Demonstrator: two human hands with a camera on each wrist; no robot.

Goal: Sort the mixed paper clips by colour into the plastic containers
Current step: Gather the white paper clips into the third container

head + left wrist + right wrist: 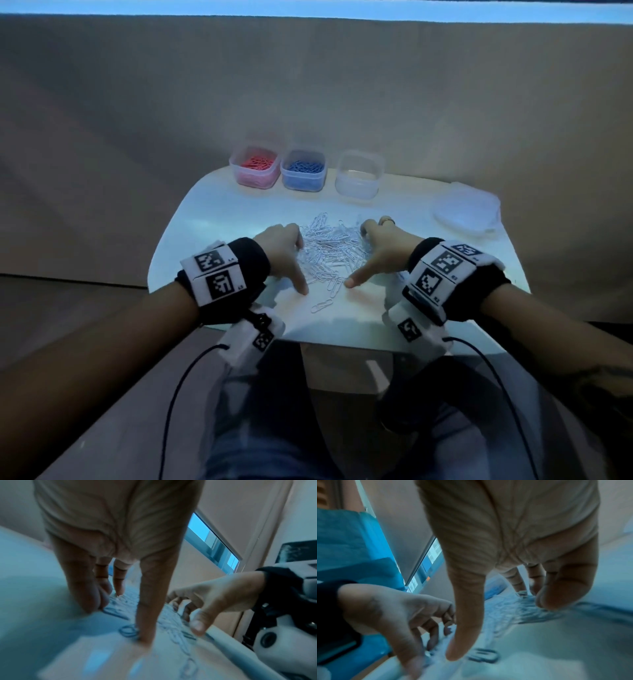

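Observation:
A heap of pale paper clips [329, 248] lies in the middle of the white table [219, 219]. My left hand [291, 262] rests against the heap's left side, with its fingertips on the table and its thumb [147, 608] stretched toward the front. On the heap's right side my right hand [366, 260] mirrors it, thumb [464, 628] pointing inward. Neither hand pinches a clip. One loose clip [322, 305] lies in front of the thumbs. At the back stand a container of pink clips [255, 169], one of blue clips [303, 171] and a clear container [358, 178] that looks empty.
Clear lids [466, 212] are stacked at the table's right back corner. The table's front edge [342, 342] runs just behind my wrists, with my lap below it. A plain beige backdrop rises behind the containers.

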